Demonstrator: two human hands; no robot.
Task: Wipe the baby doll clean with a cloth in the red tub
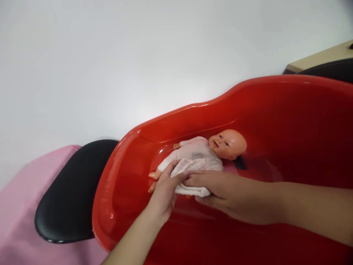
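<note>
A baby doll (204,149) in a pale, whitish outfit lies on its back in a red baby bathtub (121,162), its bald head to the right and its feet to the left. Over the doll's near side, my two hands grip a folded white cloth (193,190). My left hand (165,193) has its fingers and thumb around the cloth's left edge, close to the doll's feet. From the right, my right hand (217,187) pinches the other side, thumb underneath. The doll's near arm is hidden behind the cloth and hands.
Left of the tub is a black chair back or seat (68,198) beside a pink cloth surface (27,195). A white wall (110,59) rises behind. At the far right, a beige tabletop (320,57) and another black rounded piece (331,70) show past the rim.
</note>
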